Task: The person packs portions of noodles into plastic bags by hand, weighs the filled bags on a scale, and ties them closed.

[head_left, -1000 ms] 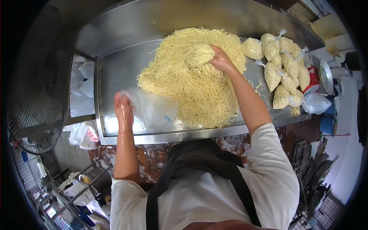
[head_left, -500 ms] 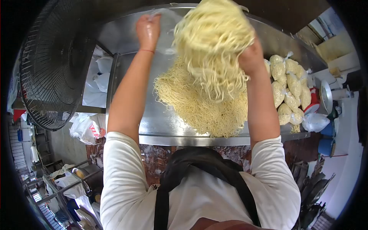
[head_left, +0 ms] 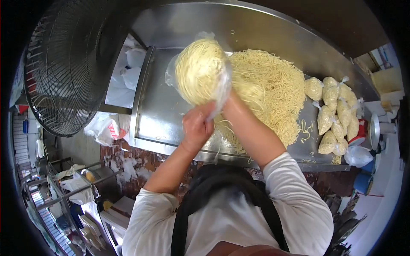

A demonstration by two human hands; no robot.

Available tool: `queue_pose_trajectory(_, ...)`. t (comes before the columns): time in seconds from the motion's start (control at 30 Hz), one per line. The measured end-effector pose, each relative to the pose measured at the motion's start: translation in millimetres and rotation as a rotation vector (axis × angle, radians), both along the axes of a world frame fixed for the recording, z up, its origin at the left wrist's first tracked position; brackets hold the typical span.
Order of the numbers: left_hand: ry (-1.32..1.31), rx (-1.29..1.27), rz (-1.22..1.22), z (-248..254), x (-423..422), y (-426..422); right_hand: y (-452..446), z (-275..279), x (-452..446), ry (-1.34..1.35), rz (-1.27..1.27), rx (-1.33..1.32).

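Observation:
A big clump of pale yellow noodles (head_left: 198,70) fills a clear plastic bag (head_left: 223,87) above the steel table's left half. My left hand (head_left: 197,123) is closed on the lower edge of this bag. At the bag's mouth is my right hand (head_left: 229,99), its fingers hidden by plastic and noodles, against the clump. Behind and right of it spreads a broad heap of loose noodles (head_left: 273,85) on the steel table (head_left: 160,121). A few stray strands lie at the heap's right edge.
Several tied bags of noodles (head_left: 337,109) are stacked at the table's right end, near a knotted clear bag (head_left: 358,156). A large wire-caged fan (head_left: 64,81) stands at the left. The table has a raised steel back wall (head_left: 256,27) and a rim along its front.
The lifted noodles have gone from above the heap leftward into the plastic bag. My left hand has come down and toward the right hand, and the bag is now around the clump.

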State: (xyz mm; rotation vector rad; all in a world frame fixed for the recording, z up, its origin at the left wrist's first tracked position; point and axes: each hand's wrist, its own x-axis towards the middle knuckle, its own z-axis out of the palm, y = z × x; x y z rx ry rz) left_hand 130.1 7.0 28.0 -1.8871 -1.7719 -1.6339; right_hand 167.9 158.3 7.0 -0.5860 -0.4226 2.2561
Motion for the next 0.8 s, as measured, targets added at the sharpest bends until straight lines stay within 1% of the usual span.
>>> queue_pose_trajectory(0.03, -0.011, 0.009, 0.082, -20.2, -4.3, 5.8, 0.5, -28.7, -17.6, -0.035, -0.005, -0.089)
queue_pose_trajectory(0.07, -0.068, -0.098, 0.111, -45.4, -13.3, 8.0, 0.9, -56.0, -28.5, -0.071, -0.013, -0.179)
queue_pose_trajectory(0.1, -0.126, -0.205, 0.138, -74.0, -25.4, 8.6, 1.2, -80.7, -33.5, -0.542, 0.132, -0.067)
queue_pose_trajectory(0.17, -0.273, -0.399, 0.177, -115.6, -43.6, 1.5, -5.5, -124.7, -7.5, -0.941, 0.395, 1.009)
queue_pose_trajectory(0.2, -0.366, -0.483, 0.193, -126.3, -49.5, -0.6, -6.7, -129.1, -0.1, -1.081, 0.52, 1.577)
queue_pose_trajectory(0.23, -0.465, -0.58, 0.209, -138.0, -52.0, -10.1, -14.6, -136.2, 0.2, -1.123, 0.586, 1.555)
queue_pose_trajectory(0.27, -0.52, -0.588, 0.209, -149.7, -53.8, -10.7, -13.5, -140.7, -1.5, -1.166, 0.643, 1.547)
queue_pose_trajectory(0.33, -0.624, -0.609, 0.205, -156.5, -46.8, -10.8, -14.5, -127.2, -4.8, -1.251, 0.751, 1.52)
queue_pose_trajectory(0.4, -0.597, -0.61, 0.166, -147.3, -39.8, -10.7, -12.8, -110.0, -11.1, -1.336, 0.847, 1.497)
queue_pose_trajectory(0.47, -0.579, -0.576, 0.127, -129.2, -29.2, -13.0, -7.4, -97.6, -32.8, -0.972, 0.824, 1.342)
queue_pose_trajectory(0.5, -0.573, -0.537, 0.108, -119.3, -23.9, -15.4, -1.6, -93.6, -46.1, -0.796, 0.801, 1.264)
queue_pose_trajectory(0.53, -0.566, -0.497, 0.092, -109.9, -22.6, -15.9, -0.7, -111.9, -56.1, -0.784, 0.61, 1.236)
queue_pose_trajectory(0.57, -0.546, -0.521, 0.096, -101.6, -23.9, -17.7, -7.6, -151.1, -62.2, -0.768, 0.425, 1.194)
queue_pose_trajectory(0.6, -0.573, -0.579, 0.021, -104.3, -27.5, -20.6, -14.2, -180.8, -62.9, -0.749, 0.247, 1.149)
queue_pose_trajectory(0.67, -0.623, -0.693, -0.137, -112.6, -43.9, -27.1, -25.7, -208.2, -43.3, -0.713, 0.31, 1.322)
queue_pose_trajectory(0.73, -0.344, -0.643, -0.204, -111.1, -76.0, -35.3, -32.8, -172.8, -6.8, -0.83, 0.645, 1.593)
queue_pose_trajectory(0.77, -0.207, -0.613, -0.237, -111.6, -87.9, -35.3, -35.8, -116.0, 18.7, -0.956, 0.979, 1.759)
queue_pose_trajectory(0.8, 0.053, -0.581, -0.144, -114.0, -92.8, -30.5, -37.7, -92.7, 43.1, -1.082, 0.949, 1.696)
